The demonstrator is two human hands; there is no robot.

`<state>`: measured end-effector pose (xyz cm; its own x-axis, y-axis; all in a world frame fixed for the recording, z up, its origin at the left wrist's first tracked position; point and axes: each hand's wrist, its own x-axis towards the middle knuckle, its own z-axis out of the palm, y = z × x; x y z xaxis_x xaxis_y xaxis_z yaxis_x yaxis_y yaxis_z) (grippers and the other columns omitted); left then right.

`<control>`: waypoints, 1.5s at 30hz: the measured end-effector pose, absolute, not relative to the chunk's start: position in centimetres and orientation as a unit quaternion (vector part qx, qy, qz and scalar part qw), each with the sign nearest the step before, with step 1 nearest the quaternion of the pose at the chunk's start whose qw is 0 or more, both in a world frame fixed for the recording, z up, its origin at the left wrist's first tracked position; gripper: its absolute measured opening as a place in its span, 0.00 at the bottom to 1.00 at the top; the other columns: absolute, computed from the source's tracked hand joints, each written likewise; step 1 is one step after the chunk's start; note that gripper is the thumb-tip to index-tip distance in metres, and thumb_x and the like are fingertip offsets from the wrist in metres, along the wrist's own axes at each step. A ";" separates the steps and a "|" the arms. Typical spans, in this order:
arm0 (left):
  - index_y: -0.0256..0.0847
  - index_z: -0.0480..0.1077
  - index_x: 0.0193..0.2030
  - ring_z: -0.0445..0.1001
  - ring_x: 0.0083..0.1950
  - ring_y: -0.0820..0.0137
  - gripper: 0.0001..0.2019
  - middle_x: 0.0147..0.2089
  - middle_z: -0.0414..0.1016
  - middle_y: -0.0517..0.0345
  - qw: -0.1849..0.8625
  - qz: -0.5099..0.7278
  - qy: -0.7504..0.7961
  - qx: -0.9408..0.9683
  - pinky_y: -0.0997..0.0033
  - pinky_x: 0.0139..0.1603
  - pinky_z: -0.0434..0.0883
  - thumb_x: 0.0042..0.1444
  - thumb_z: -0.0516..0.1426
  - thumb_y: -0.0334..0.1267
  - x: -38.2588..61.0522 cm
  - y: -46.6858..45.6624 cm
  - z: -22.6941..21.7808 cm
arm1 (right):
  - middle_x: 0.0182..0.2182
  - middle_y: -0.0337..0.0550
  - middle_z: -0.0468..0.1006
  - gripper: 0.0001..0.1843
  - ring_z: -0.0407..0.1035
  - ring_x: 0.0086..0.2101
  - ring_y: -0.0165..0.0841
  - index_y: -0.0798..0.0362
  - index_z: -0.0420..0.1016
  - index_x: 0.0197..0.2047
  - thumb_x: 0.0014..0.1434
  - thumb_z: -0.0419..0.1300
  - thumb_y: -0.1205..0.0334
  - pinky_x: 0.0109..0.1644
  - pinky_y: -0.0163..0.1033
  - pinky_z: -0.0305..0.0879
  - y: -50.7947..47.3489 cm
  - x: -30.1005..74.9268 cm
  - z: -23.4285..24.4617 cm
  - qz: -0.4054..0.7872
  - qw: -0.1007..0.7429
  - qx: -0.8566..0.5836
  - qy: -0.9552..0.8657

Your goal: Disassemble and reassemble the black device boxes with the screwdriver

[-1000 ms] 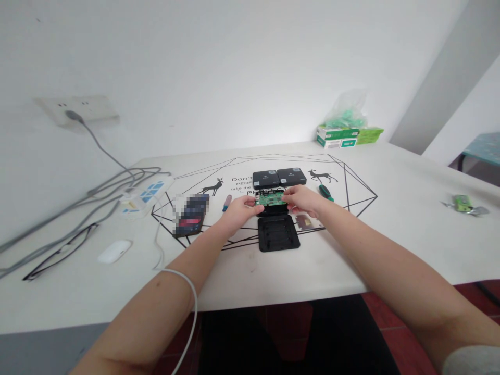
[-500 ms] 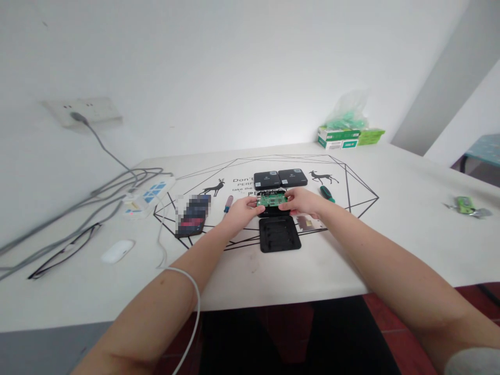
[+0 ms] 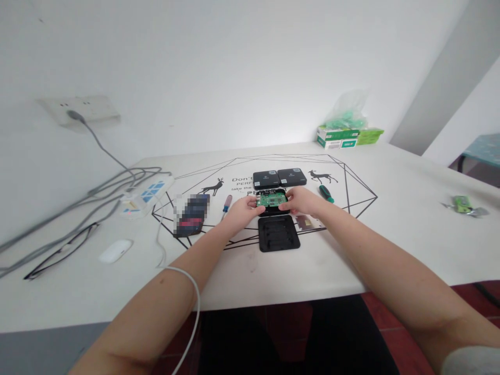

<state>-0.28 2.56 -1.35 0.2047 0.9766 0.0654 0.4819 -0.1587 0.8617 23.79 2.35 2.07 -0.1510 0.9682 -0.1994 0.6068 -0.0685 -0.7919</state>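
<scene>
A small green circuit board [image 3: 272,198] sits in a black case half [image 3: 273,210] on the white table [image 3: 410,229]. My left hand [image 3: 244,209] pinches the board's left edge and my right hand [image 3: 302,201] pinches its right edge, fingers curled. Just in front lies an open black case shell [image 3: 278,233], ribbed inside. Behind the board stand two closed black boxes [image 3: 279,178] side by side.
A blue-handled screwdriver [image 3: 226,203] lies left of my hands, a green-handled one [image 3: 325,193] to the right. A dark phone [image 3: 189,215], a white mouse [image 3: 115,250], a power strip [image 3: 146,194] with grey cables and glasses [image 3: 58,252] fill the left. Green boxes [image 3: 344,136] stand far back.
The board has come down a little into the black case half, with both hands still on its edges.
</scene>
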 end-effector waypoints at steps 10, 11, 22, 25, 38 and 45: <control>0.37 0.77 0.55 0.82 0.45 0.62 0.21 0.51 0.84 0.49 0.332 0.303 0.559 0.697 0.65 0.50 0.76 0.57 0.68 0.42 0.0 2.2 -0.9 | 0.23 0.36 0.73 0.15 0.65 0.22 0.27 0.58 0.76 0.36 0.54 0.77 0.61 0.27 0.35 0.64 2.4 24.0 2.2 0.408 0.229 -0.618 -0.632; 0.37 0.77 0.55 0.82 0.44 0.63 0.21 0.51 0.84 0.49 0.329 0.301 0.563 0.696 0.66 0.48 0.76 0.57 0.69 0.42 0.1 2.2 -0.8 | 0.24 0.36 0.75 0.16 0.66 0.22 0.27 0.58 0.77 0.38 0.53 0.77 0.60 0.28 0.35 0.65 2.4 24.0 2.2 0.396 0.223 -0.625 -0.635; 0.35 0.74 0.61 0.79 0.38 0.67 0.27 0.53 0.82 0.48 0.286 0.279 0.583 0.708 0.68 0.44 0.74 0.56 0.69 0.42 0.3 2.0 -0.6 | 0.23 0.41 0.78 0.18 0.70 0.28 0.33 0.55 0.83 0.29 0.58 0.72 0.47 0.32 0.38 0.57 1.9 23.9 3.9 0.194 0.099 -0.647 -0.731; 0.33 0.75 0.61 0.79 0.38 0.66 0.26 0.51 0.82 0.48 0.278 0.274 0.572 0.721 0.68 0.44 0.74 0.57 0.67 0.43 0.3 2.0 -0.6 | 0.22 0.42 0.78 0.19 0.70 0.27 0.33 0.54 0.82 0.26 0.59 0.71 0.48 0.32 0.39 0.58 1.9 23.9 4.0 0.183 0.091 -0.648 -0.734; 0.36 0.79 0.59 0.74 0.33 0.71 0.22 0.48 0.80 0.52 0.248 0.290 0.555 0.740 0.70 0.41 0.73 0.58 0.63 0.40 0.3 2.1 -0.8 | 0.39 0.43 0.84 0.22 0.73 0.30 0.30 0.52 0.83 0.52 0.56 0.74 0.55 0.33 0.34 0.64 1.4 23.2 3.2 0.226 0.149 -0.642 -0.717; 0.36 0.82 0.55 0.76 0.35 0.67 0.20 0.48 0.82 0.50 0.199 0.263 0.546 0.770 0.69 0.41 0.75 0.60 0.61 0.42 0.0 2.3 -0.9 | 0.34 0.43 0.85 0.14 0.75 0.33 0.34 0.54 0.85 0.42 0.60 0.71 0.52 0.35 0.36 0.63 1.7 23.4 3.0 0.221 0.114 -0.625 -0.740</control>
